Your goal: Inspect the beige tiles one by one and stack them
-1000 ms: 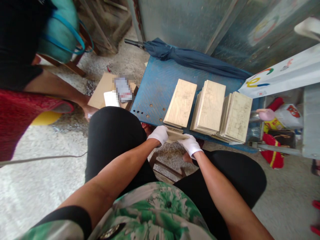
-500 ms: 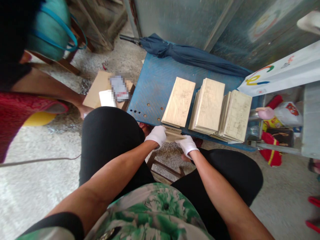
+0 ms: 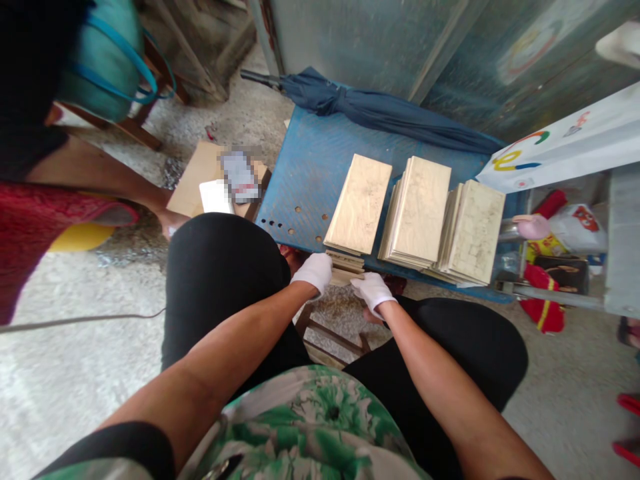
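Both my hands wear white gloves and are in front of the blue table's near edge. Between them is a thin wooden board (image 3: pixel 345 275), just below the leftmost stack of boards (image 3: pixel 358 203). My left hand (image 3: pixel 313 275) is closed round the board's left end. At its right end my right hand (image 3: pixel 373 291) is closed too, with the fingertips partly hidden. More thin board edges show between the held board and that stack. Two further stacks of similar boards, a middle one (image 3: pixel 421 210) and a right one (image 3: pixel 475 230), stand on the table, their top faces marked with dark specks.
A folded dark umbrella (image 3: pixel 390 113) lies along the back of the blue table (image 3: pixel 310 160). To the left, a phone (image 3: pixel 240 177) rests on a cardboard box (image 3: pixel 193 177), beside another person's arm (image 3: pixel 110 167). Bags and packets (image 3: pixel 570 227) fill the right side.
The board between my hands has tilted a little, and its right end no longer overlaps my right fingers as far. My hands stay almost in the same place.
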`<state>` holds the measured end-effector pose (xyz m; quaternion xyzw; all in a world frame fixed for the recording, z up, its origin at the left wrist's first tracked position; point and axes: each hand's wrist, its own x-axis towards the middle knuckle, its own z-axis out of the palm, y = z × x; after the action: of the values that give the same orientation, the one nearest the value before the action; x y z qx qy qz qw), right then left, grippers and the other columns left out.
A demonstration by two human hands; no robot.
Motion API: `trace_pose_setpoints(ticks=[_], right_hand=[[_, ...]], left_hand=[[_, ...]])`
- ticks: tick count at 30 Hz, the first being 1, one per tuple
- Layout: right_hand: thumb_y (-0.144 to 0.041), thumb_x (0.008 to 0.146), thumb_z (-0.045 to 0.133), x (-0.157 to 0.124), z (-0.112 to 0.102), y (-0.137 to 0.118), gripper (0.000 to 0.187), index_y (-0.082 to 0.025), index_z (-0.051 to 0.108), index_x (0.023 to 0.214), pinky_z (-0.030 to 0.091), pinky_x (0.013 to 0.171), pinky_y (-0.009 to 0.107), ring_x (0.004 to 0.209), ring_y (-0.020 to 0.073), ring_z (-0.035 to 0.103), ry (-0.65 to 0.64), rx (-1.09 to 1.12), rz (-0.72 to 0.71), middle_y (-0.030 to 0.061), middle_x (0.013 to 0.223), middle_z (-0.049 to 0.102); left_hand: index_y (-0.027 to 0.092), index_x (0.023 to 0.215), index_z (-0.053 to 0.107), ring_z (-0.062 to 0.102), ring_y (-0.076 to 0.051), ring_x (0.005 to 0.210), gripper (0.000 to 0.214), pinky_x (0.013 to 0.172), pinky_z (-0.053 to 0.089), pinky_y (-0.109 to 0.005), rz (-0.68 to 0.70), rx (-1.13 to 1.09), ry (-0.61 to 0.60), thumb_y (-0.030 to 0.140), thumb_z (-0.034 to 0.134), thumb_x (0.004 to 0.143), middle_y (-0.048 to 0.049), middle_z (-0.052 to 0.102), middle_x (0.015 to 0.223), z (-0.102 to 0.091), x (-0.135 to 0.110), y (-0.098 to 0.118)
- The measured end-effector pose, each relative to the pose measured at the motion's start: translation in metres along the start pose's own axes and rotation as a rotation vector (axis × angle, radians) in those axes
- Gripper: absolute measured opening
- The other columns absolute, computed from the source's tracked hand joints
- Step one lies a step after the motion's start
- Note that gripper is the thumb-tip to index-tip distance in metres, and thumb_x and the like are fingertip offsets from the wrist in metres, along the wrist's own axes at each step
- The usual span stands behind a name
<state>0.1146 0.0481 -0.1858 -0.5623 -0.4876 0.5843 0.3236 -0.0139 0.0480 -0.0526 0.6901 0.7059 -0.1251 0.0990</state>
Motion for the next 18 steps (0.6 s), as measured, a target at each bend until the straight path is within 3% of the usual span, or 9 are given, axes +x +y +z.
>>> trace_pose_setpoints(ticks=[4,10,14,18], right_hand=[[-0.037,0.075,0.064,-0.006,-0.007,-0.012,0.024,-0.014,0.071,0.079,0.049,0.072,0.028,0.080,0.0211,0.066,0.024,-0.117,0.006,0.0078,0.073,0.068],[-0.037,0.082,0.058,-0.025,-0.030,-0.038,0.024,-0.017,0.072,0.079,0.046,0.085,0.032,0.099,0.0263,0.065,0.094,-0.259,-0.001,0.0129,0.090,0.071],[-0.037,0.088,0.050,-0.041,-0.036,-0.055,0.032,-0.018,0.070,0.105,0.044,0.094,0.032,0.109,0.0249,0.062,0.257,-0.295,-0.070,0.0116,0.109,0.069],[-0.034,0.089,0.051,-0.047,-0.029,-0.064,0.050,-0.013,0.052,0.135,0.040,0.103,0.029,0.117,0.0202,0.058,0.315,-0.145,-0.156,0.0119,0.122,0.064]], left_hand=[[0.007,0.103,0.073,0.067,-0.026,0.100,0.030,0.090,0.049,-0.029,-0.011,-0.031,0.047,0.013,0.052,0.083,-0.0207,0.071,0.101,-0.007,-0.005,0.006],[0.018,0.089,0.076,0.068,-0.019,0.092,0.028,0.084,0.049,-0.023,-0.019,-0.245,0.306,0.033,0.053,0.085,-0.0075,0.075,0.094,-0.038,-0.025,0.013],[0.020,0.097,0.074,0.067,-0.019,0.095,0.027,0.087,0.049,-0.024,-0.073,-0.330,0.453,0.033,0.053,0.085,-0.0050,0.074,0.097,-0.048,-0.026,0.014],[0.019,0.114,0.067,0.064,-0.022,0.105,0.035,0.093,0.048,-0.029,-0.078,-0.274,0.514,0.030,0.055,0.082,-0.0074,0.069,0.114,-0.041,-0.021,0.017]])
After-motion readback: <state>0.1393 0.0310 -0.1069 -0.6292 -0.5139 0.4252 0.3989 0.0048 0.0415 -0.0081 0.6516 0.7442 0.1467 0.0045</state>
